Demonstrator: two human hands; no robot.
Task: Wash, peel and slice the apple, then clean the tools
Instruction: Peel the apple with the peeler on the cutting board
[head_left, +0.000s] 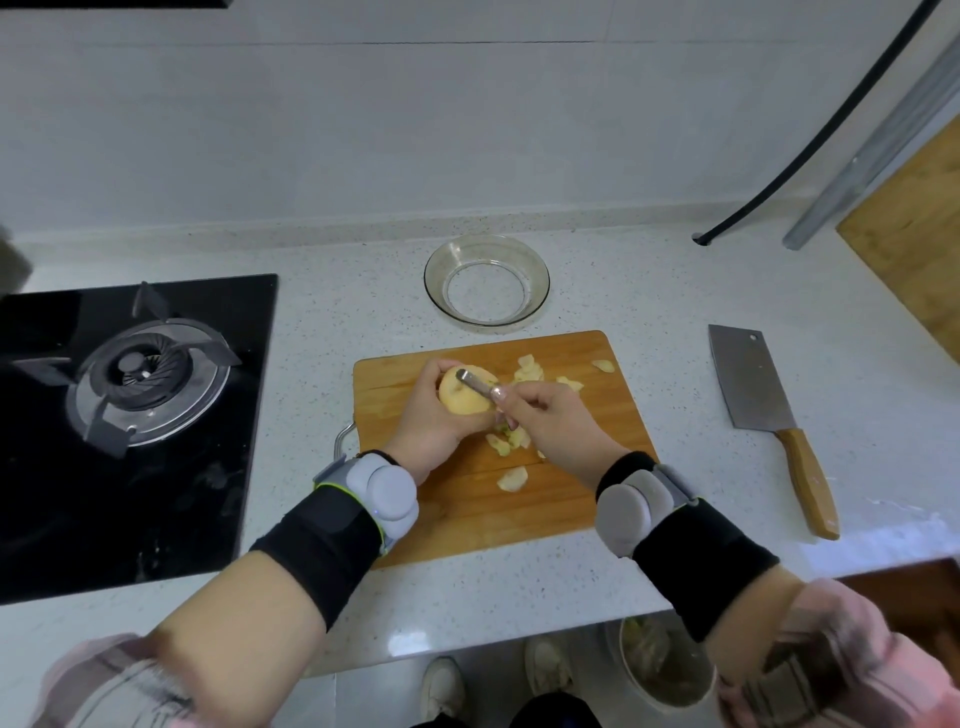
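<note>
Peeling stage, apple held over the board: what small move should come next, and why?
Probably one more peeler stroke. The left hand grips the apple above the cutting board, and the right hand holds the peeler against its top. Peel scraps already lie on the board, while the cleaver rests aside, so slicing seems premature.

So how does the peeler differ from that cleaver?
The peeler is slim and in use, gripped by the right hand against the apple. The cleaver is broad-bladed, lying untouched on the counter, right of the cutting board. It shows a wooden handle; the peeler's is hidden. Both have metal blades.
</note>
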